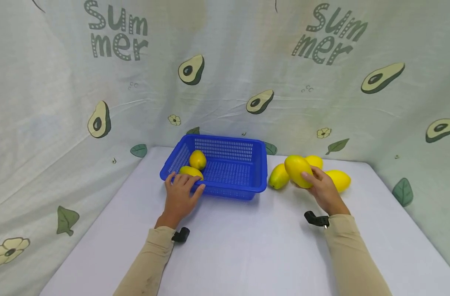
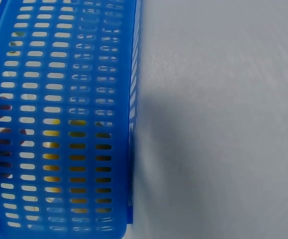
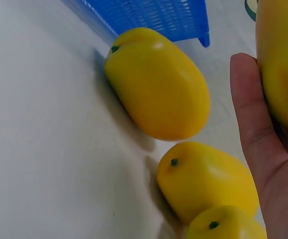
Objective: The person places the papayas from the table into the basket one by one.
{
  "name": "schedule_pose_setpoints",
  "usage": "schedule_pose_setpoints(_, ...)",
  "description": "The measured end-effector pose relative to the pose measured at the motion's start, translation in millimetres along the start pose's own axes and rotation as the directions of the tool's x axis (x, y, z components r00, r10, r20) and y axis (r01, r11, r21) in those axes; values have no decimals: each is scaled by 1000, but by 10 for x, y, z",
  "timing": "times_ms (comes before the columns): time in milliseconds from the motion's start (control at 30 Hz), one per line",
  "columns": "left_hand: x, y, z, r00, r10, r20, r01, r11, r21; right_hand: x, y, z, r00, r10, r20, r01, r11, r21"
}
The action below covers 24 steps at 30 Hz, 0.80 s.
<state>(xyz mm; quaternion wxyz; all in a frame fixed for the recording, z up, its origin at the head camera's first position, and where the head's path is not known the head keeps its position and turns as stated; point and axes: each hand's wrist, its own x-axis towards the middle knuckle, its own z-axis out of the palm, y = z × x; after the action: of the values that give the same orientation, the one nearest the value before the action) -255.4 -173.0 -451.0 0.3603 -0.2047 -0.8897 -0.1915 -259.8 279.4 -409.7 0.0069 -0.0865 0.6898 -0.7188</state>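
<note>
My right hand (image 1: pixel 325 191) holds a yellow mango (image 1: pixel 298 170) up above the table, thumb on its near side. In the right wrist view, the same mango (image 3: pixel 284 64) is cut off at the right edge. Around it on the table lie a greenish-yellow mango (image 1: pixel 278 177), another behind (image 1: pixel 315 161) and one to the right (image 1: pixel 339 180). My left hand (image 1: pixel 180 198) grips the front left rim of a blue plastic basket (image 1: pixel 232 190), fingers over the edge. Inside the basket, at its left, are two mangoes (image 1: pixel 197 159), one partly hidden by the rim and fingers.
The basket stands at the back of a white-covered table (image 1: pixel 247 246). Behind it hangs a pale cloth (image 1: pixel 225 53) printed with avocados and lettering. A black wrist camera (image 1: pixel 316 219) sits by the right sleeve, another (image 1: pixel 181 235) by the left.
</note>
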Motion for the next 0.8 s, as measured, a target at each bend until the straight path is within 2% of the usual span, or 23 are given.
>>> schedule_pose_setpoints(367,-5,42,12,1000,-2,6,2,1000,-9,172,-152,52,998,4,60,-4,1000,-1)
schedule_pose_setpoints(567,-1,29,11,1000,7,1,-7,1000,2,270,-239,112,1000,5,26,-3,997,-74)
schedule_pose_setpoints(800,-17,7,10,1000,9,-20,-9,1000,7,388,-353,272,999,-18,31,22,988,-155)
